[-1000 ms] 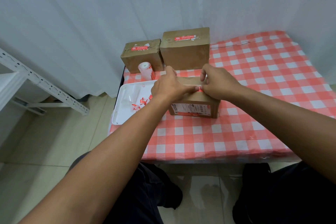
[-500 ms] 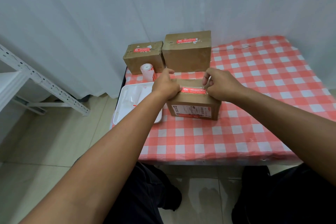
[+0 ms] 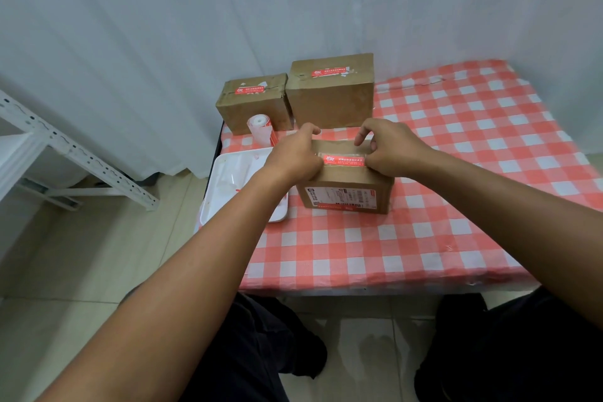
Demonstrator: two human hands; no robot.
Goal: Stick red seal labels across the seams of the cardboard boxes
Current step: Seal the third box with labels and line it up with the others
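Your left hand (image 3: 295, 157) and right hand (image 3: 388, 148) press fingertips on the ends of a red label (image 3: 344, 160) atop the near box (image 3: 347, 184). The two back boxes (image 3: 331, 93) already wear labels; this one likely needs only smoothing.

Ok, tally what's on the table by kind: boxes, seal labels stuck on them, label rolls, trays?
Boxes: 3 (near, back left, back right)
Seal labels on boxes: 3 ()
Label rolls: 1
Trays: 1
Total: 8
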